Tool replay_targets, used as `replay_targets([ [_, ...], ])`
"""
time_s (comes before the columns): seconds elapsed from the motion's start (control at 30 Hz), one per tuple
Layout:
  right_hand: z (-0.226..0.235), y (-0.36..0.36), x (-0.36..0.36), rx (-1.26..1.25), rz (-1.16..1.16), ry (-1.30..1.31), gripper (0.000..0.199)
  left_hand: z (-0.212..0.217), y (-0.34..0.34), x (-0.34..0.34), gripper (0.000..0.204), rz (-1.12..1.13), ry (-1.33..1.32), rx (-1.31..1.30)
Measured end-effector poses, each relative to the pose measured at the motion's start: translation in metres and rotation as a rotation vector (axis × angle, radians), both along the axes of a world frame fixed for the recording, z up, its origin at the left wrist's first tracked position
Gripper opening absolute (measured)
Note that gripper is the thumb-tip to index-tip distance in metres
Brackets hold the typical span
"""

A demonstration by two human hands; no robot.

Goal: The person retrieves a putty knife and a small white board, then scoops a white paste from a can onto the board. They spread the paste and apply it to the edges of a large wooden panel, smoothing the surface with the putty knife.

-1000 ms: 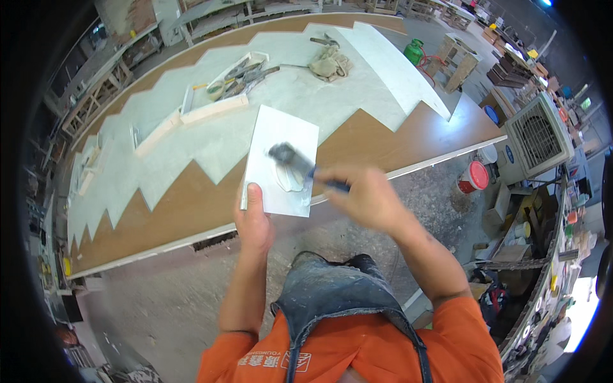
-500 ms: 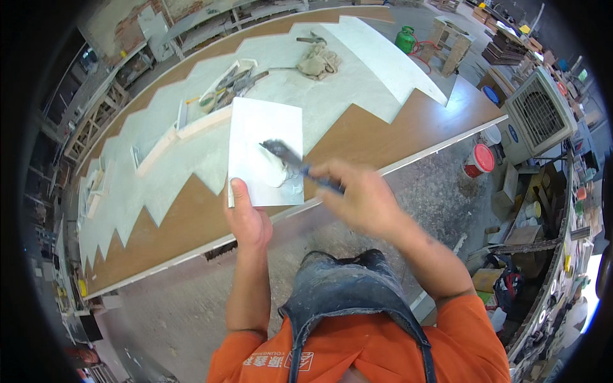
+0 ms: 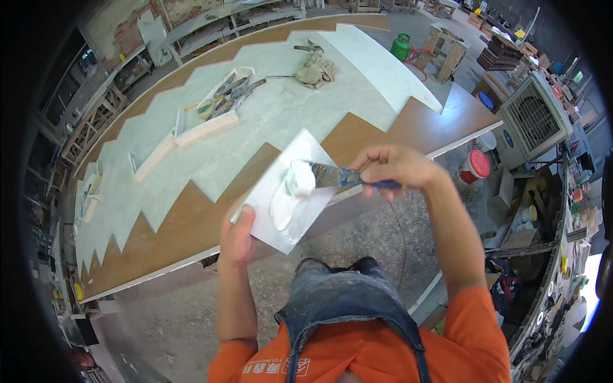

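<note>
**Both hands full: white board left, putty knife right**

From my end: left hand (image 3: pixel 238 236) pinches the white board (image 3: pixel 299 220) at its near-left edge, thumb flat on top, fingers mostly hidden below. I can't tell how they sit under it. Board is up in front of the body, tilted, seen against the near edge of the brown panel (image 3: pixel 185 214).

Right hand (image 3: pixel 399 169) is closed round the blue handle of the putty knife (image 3: pixel 329 175), blade pointing left over the board. White paste (image 3: pixel 281 209) lies on mid-board, with a thick lump at the blade tip.

Beyond, I have a pale sheet (image 3: pixel 274 118) with zigzag edges on the panel, bearing a tool-filled wooden frame (image 3: pixel 207 130) and a crumpled cloth (image 3: pixel 315 71).
</note>
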State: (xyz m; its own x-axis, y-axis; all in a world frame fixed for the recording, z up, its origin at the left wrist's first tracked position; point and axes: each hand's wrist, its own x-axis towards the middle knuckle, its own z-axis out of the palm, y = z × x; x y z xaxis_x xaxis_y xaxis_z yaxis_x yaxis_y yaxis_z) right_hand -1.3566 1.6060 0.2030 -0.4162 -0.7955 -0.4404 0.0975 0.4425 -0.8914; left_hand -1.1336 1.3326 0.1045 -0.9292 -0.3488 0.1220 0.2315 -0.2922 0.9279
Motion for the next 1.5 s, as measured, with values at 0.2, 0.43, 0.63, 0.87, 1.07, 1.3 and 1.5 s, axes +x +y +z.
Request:
replay_targets([
  [0.2,0.037,-0.07,0.029,-0.164,0.655,1.149,0.022,-0.003,0.017,-0.027,0.049,0.007,-0.327,-0.26],
  [0.43,0.057,-0.076,0.072,-0.119,0.394,1.577,0.016,-0.01,0.009,-0.014,0.054,0.348,-0.241,0.533],
  [0.63,-0.028,-0.039,0.114,-0.194,-0.144,0.135,0.031,-0.005,0.008,-0.009,0.057,0.632,0.021,0.422],
  [0.87,-0.043,-0.062,0.099,-0.223,-0.322,0.019,0.035,-0.024,0.014,-0.003,0.058,0.505,0.13,0.247],
  [1.07,-0.027,-0.026,0.103,0.006,0.091,0.917,0.031,-0.034,0.008,-0.012,0.056,0.468,0.001,0.225],
  [1.3,-0.011,-0.006,0.114,-0.015,0.17,0.927,0.034,-0.027,0.019,-0.016,0.051,0.408,0.003,0.193],
  [1.5,-0.006,-0.022,0.113,-0.136,-0.054,0.923,0.028,-0.012,0.025,-0.026,0.054,0.379,0.045,0.167],
])
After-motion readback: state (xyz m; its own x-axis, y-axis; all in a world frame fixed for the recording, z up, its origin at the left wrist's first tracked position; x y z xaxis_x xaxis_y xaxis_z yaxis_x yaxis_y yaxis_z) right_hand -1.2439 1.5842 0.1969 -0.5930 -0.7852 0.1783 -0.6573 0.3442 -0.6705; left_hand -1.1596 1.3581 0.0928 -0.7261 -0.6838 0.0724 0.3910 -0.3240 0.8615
